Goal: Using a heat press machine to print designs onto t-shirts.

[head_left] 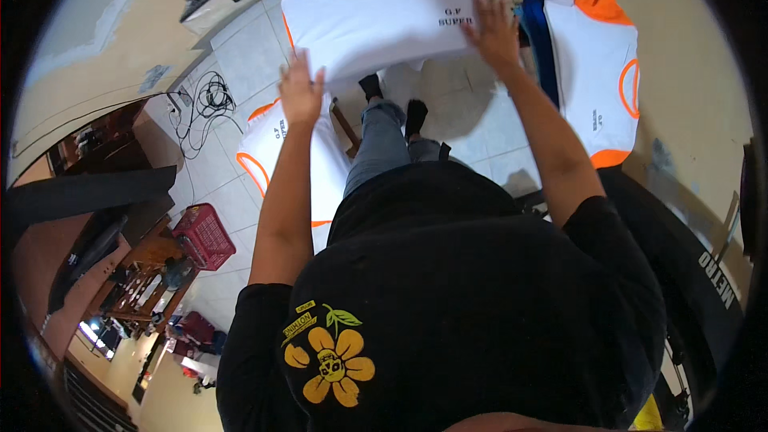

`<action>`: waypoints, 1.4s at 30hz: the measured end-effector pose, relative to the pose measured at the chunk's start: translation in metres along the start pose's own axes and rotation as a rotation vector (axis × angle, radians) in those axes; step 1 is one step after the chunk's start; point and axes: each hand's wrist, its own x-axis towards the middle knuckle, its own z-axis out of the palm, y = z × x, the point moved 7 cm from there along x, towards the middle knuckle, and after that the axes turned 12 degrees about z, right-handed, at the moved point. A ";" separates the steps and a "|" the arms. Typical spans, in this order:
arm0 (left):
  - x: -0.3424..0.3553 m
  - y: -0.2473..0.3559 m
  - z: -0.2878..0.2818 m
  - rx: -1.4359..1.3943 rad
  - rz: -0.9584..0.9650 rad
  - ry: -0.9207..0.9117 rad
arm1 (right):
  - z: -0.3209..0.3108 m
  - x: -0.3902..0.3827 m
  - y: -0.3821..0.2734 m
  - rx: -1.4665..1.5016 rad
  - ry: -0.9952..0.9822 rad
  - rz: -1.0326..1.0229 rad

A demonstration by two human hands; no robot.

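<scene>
There is a single view, from a wide fisheye camera worn on the person's head, looking steeply down along the body. It sits close above the black shirt (480, 288), which fills the lower middle of the picture. Beyond the shirt, toward the top edge, lies the white T-shirt with orange collar (376, 8), at arm's reach, with the tiled floor (240, 56) farther below it. To the left of the black shirt the view takes in a red basket (204, 236) on the floor. Straight edges bend near the dark round rim. No second view shares the scene.
</scene>
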 end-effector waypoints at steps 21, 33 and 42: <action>0.080 -0.038 0.009 0.164 -0.172 -0.064 | -0.006 0.070 -0.022 0.247 -0.175 0.118; 0.147 0.014 0.035 0.234 0.121 -0.031 | -0.004 0.074 -0.097 0.576 -0.108 -0.203; 0.098 0.032 0.033 0.220 0.056 -0.133 | -0.002 0.040 -0.078 0.521 -0.010 -0.089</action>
